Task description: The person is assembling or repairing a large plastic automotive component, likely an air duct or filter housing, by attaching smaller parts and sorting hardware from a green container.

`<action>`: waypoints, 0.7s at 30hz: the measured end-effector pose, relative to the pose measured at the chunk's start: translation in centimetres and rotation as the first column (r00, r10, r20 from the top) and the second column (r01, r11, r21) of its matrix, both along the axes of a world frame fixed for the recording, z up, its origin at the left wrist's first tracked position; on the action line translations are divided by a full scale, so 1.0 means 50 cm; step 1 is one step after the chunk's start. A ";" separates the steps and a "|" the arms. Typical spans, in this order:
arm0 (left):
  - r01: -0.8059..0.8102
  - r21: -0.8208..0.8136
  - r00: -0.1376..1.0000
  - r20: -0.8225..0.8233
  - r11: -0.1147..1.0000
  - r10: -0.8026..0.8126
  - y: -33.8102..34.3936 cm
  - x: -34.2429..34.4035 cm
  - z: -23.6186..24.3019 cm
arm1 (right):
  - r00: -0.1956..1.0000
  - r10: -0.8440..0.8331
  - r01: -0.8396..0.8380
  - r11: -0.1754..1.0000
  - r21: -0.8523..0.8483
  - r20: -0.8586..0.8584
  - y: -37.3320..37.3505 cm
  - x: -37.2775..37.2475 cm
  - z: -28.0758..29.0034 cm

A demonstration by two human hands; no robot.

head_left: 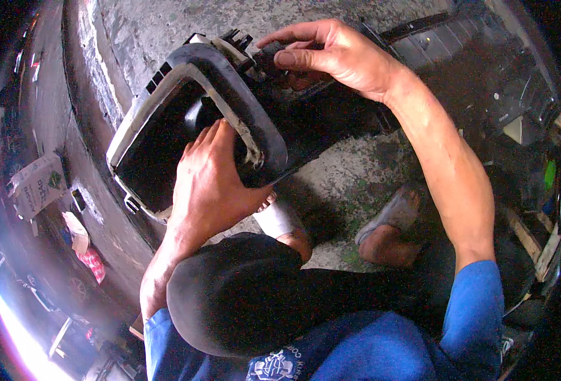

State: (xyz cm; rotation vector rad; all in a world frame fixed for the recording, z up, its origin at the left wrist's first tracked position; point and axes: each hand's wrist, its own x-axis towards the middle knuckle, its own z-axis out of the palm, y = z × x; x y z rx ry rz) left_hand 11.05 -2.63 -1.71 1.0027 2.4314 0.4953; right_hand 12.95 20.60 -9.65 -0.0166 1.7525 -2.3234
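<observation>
Wearing, nearest the camera, one blue shirt point(369, 343) with two blue sleeves point(474, 298), one per arm. Bending one knee point(223, 292) in dark trousers at lower centre. Reaching past it with two bare hands, left hand point(207, 165) and right hand point(344, 60).

Handling one black plastic housing point(255, 114) beyond the knee, left of centre, with one wide opening, one pale scuffed rim, one small loop at the lower-left corner and several short black tabs on the upper-left side. Pointing the opening up and leftward; slanting the long axis roughly from lower left to upper right, with the right side merging into shadow.

Gripping the near side of the housing firmly with the left hand, hooking fingers over the rim into the opening and pressing the thumb outside. Curling the right hand by the upper-right end, keeping thumb and forefinger partly apart; leaving any hold on the dark shape between them impossible to tell.

Planting two feet in grey footwear point(277, 219) on one patchy concrete floor point(337, 184). Seeing farther out, at left, one printed sheet point(39, 184) and one red-and-white packet point(90, 263); at right, at least two wooden strips point(547, 257).
</observation>
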 end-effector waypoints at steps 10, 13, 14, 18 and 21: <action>-0.002 -0.036 1.000 -0.010 0.999 0.002 0.002 -0.003 0.001 | 0.994 -0.042 0.042 0.999 0.002 0.099 -0.013 0.003 0.009; 0.012 -0.039 1.000 -0.016 0.999 -0.012 0.000 -0.003 -0.002 | 0.990 -0.090 0.087 0.996 0.031 0.104 -0.021 0.004 0.015; 0.029 -0.028 0.999 -0.023 0.999 -0.029 -0.001 -0.004 -0.004 | 0.991 -0.087 0.081 0.995 0.062 0.101 -0.020 0.005 0.014; 0.013 -0.039 1.000 -0.002 0.999 -0.013 -0.001 -0.003 -0.007 | 0.989 -0.088 0.092 0.996 -0.021 0.122 -0.023 0.008 0.020; 0.002 -0.003 1.000 0.008 1.000 -0.002 0.000 -0.001 -0.004 | 0.998 -0.019 0.020 1.000 -0.024 0.063 -0.006 -0.001 0.011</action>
